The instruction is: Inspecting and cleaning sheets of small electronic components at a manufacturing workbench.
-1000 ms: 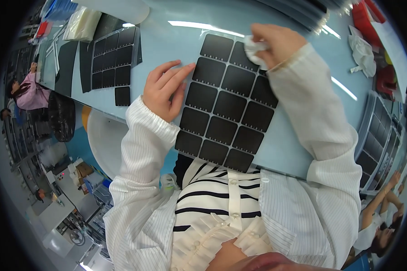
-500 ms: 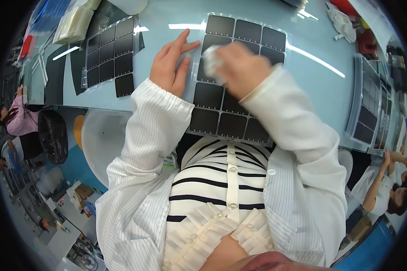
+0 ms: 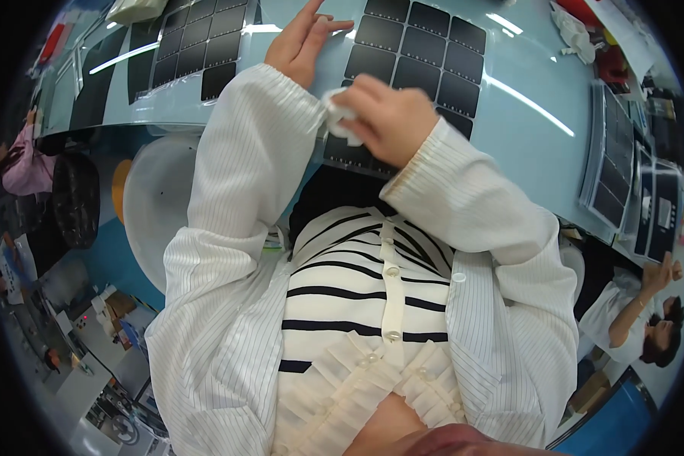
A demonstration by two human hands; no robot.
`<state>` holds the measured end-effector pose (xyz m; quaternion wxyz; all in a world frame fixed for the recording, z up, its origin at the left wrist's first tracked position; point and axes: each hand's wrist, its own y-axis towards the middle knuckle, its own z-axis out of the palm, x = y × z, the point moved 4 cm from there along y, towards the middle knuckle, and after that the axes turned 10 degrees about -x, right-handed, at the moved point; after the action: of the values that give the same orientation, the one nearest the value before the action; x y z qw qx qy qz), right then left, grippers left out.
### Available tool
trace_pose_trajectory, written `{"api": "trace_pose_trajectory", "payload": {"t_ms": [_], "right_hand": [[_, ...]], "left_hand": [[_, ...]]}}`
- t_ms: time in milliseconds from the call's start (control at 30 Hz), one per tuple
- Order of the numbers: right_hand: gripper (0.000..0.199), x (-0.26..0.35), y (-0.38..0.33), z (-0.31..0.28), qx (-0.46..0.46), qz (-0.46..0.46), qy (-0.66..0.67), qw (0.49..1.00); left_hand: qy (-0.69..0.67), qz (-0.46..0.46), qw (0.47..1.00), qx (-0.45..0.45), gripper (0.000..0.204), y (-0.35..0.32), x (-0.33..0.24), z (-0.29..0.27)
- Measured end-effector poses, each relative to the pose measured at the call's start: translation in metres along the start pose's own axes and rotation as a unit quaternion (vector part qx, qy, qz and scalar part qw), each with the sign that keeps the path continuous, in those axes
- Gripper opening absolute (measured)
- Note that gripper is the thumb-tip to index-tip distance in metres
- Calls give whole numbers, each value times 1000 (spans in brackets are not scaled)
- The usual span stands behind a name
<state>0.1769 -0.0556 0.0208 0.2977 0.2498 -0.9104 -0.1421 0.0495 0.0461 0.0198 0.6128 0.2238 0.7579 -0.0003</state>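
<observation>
Panel [image 3: 422, 57]: black square cells in grid, glossy, flat on pale blue counter [image 3: 524, 121]. Right hand [image 3: 391, 121] grip pinching white wipe [image 3: 340, 115] at near edge. Left hand [image 3: 304, 42] fingers spread, pressing flat beside panel.

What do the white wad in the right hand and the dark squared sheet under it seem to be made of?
White wad: probably soft cloth or tissue, matt and crumpled in the right hand.
Dark squared sheet: looks like smooth, faintly shiny tiles on a thin flat backing, perhaps plastic or glass; it is hard to tell which.
Table: glossy pale blue, mirroring ceiling lights.
</observation>
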Motion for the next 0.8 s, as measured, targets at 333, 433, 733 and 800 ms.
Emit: {"api": "trace_pose_trajectory", "payload": {"t_ms": [333,433,733,800], "right_hand": [[25,-27,18,-8,-145,38,-71,986],[27,3,12,6,9,-21,-16,1000],[28,-60,27,-19,-157,165,-47,973],[27,-16,17,7,-31,-23,44,998]], "left_hand": [[-143,-55,988,-30,63,-1,11,-5],[-182,-69,980,-46,63,2,21,-13],[-554,33,826,94,53,19,38,-17],[-296,-177,936,-67,46,19,54,-26]]}}
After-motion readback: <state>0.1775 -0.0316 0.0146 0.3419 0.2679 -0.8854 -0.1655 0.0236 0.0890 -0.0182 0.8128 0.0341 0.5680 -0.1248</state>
